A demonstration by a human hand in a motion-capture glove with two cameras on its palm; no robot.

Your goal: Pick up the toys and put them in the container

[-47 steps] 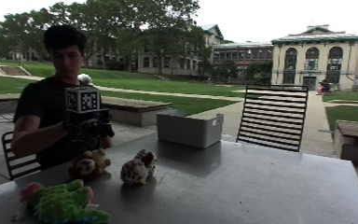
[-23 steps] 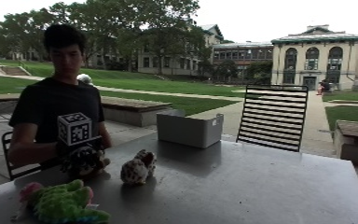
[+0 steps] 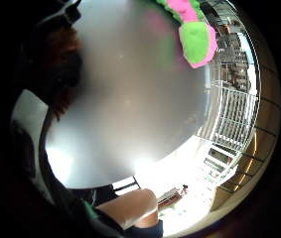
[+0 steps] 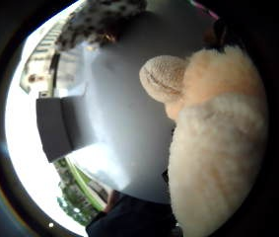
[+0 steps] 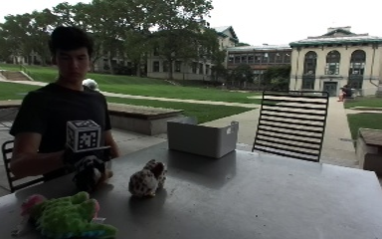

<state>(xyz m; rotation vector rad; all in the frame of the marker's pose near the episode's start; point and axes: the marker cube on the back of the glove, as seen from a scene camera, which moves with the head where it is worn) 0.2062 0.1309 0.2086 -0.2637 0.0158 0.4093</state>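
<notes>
Overcast backlight — table [image 5: 264, 199] shaded, sheen on its top; palm views blurred, edges warped.

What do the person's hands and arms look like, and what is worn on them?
The right hand wears a black glove; black straps and white plastic of it show at the edge of the little finger side palm view. The person wears a black T-shirt with short sleeves, so the forearms are bare. The other hand is not visible here.

The grey container [image 5: 201, 138] stands upright and open-topped at the table's far edge. Nearer than it lies a spotted toy [image 5: 146, 178]. Beside that, the gloved hand [image 5: 87, 167] covers a cream plush toy [image 4: 218, 143]. A green-and-pink toy [image 5: 65, 217] lies nearest the front edge.
</notes>
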